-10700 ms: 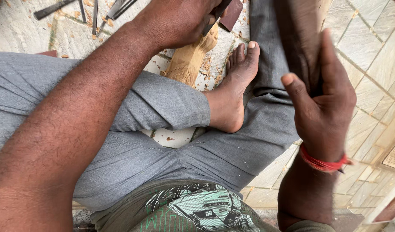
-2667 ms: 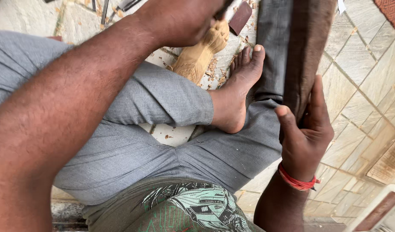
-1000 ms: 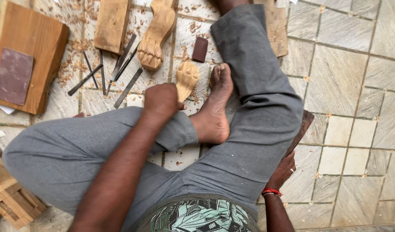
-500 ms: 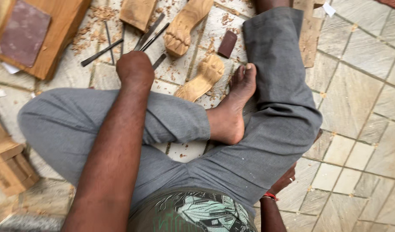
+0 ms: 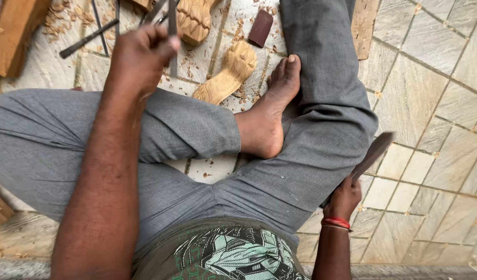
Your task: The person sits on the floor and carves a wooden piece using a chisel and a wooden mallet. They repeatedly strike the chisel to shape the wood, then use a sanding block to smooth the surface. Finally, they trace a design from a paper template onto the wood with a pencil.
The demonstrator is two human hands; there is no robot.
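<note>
I sit cross-legged in grey trousers on a tiled floor. My left hand [image 5: 140,54] is raised over my left knee and grips a thin metal chisel [image 5: 172,31] that points up and away. My right hand [image 5: 345,194] is low beside my right thigh and holds a flat dark wooden piece [image 5: 373,153] that slants up to the right. A carved pale wooden leg with a paw end [image 5: 228,75] lies on the floor just left of my bare foot [image 5: 269,114].
A second carved wooden piece [image 5: 194,21] lies at the top. Metal chisels [image 5: 88,39] lie among wood shavings at the upper left. A small dark brown block [image 5: 261,28], a wooden board [image 5: 12,36] and a plank [image 5: 364,28] lie around.
My left hand has picked a chisel off the floor and lifted it towards me. My right hand has brought the dark wooden piece out from behind my thigh. The camera has moved closer.
</note>
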